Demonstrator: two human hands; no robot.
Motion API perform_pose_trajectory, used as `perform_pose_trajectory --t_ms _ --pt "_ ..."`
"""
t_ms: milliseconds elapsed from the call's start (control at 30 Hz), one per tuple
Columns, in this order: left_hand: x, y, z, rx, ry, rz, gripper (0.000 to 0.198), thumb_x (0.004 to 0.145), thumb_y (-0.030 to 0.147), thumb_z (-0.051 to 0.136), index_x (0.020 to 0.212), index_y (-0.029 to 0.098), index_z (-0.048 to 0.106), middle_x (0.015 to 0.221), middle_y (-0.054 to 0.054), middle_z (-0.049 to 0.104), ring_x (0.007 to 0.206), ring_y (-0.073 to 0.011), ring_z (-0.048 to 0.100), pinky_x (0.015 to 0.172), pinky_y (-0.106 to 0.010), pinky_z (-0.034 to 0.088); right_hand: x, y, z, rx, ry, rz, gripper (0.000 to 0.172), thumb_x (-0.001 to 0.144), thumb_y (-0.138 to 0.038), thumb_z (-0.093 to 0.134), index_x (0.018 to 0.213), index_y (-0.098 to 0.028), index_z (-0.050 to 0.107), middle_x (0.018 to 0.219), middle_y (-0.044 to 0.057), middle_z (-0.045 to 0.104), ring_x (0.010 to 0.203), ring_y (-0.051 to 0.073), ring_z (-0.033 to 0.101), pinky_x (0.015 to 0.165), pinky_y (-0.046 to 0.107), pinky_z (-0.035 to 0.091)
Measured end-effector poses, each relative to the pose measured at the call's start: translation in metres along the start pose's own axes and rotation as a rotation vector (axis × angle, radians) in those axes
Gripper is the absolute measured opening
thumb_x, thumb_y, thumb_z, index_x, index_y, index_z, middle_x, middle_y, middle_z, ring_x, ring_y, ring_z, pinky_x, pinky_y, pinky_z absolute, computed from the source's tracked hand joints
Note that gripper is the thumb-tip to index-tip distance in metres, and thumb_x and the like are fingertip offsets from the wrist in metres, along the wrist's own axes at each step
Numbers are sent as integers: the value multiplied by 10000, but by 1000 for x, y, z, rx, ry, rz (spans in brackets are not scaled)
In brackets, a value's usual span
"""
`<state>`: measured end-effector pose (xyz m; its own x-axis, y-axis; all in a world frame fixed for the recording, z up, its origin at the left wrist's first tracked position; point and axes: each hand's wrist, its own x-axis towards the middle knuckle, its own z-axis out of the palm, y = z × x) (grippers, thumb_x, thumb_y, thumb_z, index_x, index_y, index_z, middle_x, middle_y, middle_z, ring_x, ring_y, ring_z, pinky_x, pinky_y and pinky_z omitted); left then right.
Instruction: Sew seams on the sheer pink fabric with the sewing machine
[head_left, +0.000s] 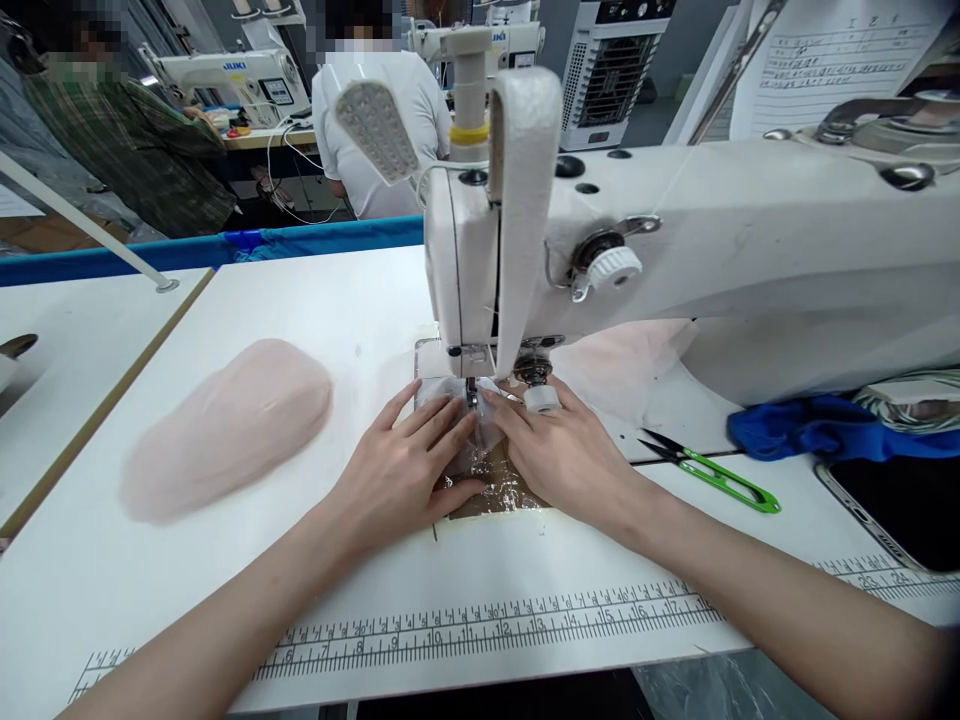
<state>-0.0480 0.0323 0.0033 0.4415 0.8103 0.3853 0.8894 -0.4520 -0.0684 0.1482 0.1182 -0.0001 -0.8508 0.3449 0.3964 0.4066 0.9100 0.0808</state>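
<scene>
A white sewing machine (480, 270) stands over the table, with its presser foot (471, 392) down between my hands. My left hand (412, 455) lies flat to the left of the foot, fingers stretched over a small piece of thin, sheer pale fabric (486, 436). From the right, my right hand (559, 450) rests with its index finger pointing at the foot; its other fingers are partly hidden behind the machine's knob. Beneath both hands is a brown, shiny taped patch (499, 490) of the machine bed. Fabric edges under my fingers are hard to make out.
Sheer pink fabric pieces (232, 430) lie to the left, and more pink fabric (622, 365) lies behind the right hand. Green thread snips (720, 478), a blue cloth (810, 425) and a phone (892, 510) are at right. A printed ruler (450, 632) runs along the front edge. Two people sit beyond.
</scene>
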Motion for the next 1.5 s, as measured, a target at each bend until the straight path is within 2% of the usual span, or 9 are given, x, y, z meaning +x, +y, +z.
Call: perform_pose_trajectory --t_ms 200,400,533,700,833,967,1067,1267,1500 --pt "-2 -4 -6 -33 80 90 261 907 287 539 1106 155 643 1078 -62 722 1026 -205 664 1023 -415 450 -1 -1 -1 19 89 -110 251 915 -96 459 1069 -175 641 1113 19 700 877 164 622 1031 392 337" --pt "0 0 0 -155 37 -39 310 890 260 543 1179 159 592 1132 -83 682 1043 -217 628 956 -412 481 1 -1 3 54 197 -135 207 912 -82 503 924 -181 684 961 -1 736 847 145 630 940 332 409" --pt "7 -4 0 -286 -72 -206 338 868 251 545 1195 181 589 1164 -91 626 1027 -239 587 853 -399 512 5 3 8 167 327 -14 148 919 -182 559 892 -201 703 758 -31 729 708 125 625 828 298 461" --pt "25 -8 2 -328 -132 -350 216 852 277 570 1038 209 657 1067 -48 637 947 -219 597 798 -371 503 8 7 13 319 338 187 221 932 -305 559 831 -205 728 658 -16 697 673 142 624 714 290 478" --pt "35 -1 11 -118 -35 -364 231 819 402 613 907 197 675 911 -44 659 894 -251 602 786 -414 451 9 6 13 367 332 240 234 926 -323 566 805 -204 727 720 -9 717 714 149 642 746 295 477" --pt "35 2 18 -76 32 -400 144 838 303 563 847 213 675 889 -30 673 869 -230 605 802 -405 421 9 6 12 367 345 241 233 924 -323 569 799 -209 729 708 -11 711 708 144 643 750 288 466" --pt "32 -1 17 -137 -6 -401 171 827 196 532 885 234 688 973 -16 680 902 -217 605 822 -397 411 10 5 12 361 339 239 238 926 -335 567 810 -209 732 707 -9 710 700 142 643 743 283 460" --pt "28 -2 11 -105 32 -331 164 861 342 583 862 227 701 898 -18 682 862 -208 599 857 -410 396 9 4 13 353 333 239 204 913 -309 588 827 -204 740 680 -11 703 664 136 628 746 278 457" --pt "22 2 2 -51 6 -172 178 864 236 547 944 216 704 1002 -30 692 923 -212 597 933 -423 390 6 3 15 373 390 194 164 898 -291 616 825 -217 743 639 -31 686 617 108 596 712 260 440"
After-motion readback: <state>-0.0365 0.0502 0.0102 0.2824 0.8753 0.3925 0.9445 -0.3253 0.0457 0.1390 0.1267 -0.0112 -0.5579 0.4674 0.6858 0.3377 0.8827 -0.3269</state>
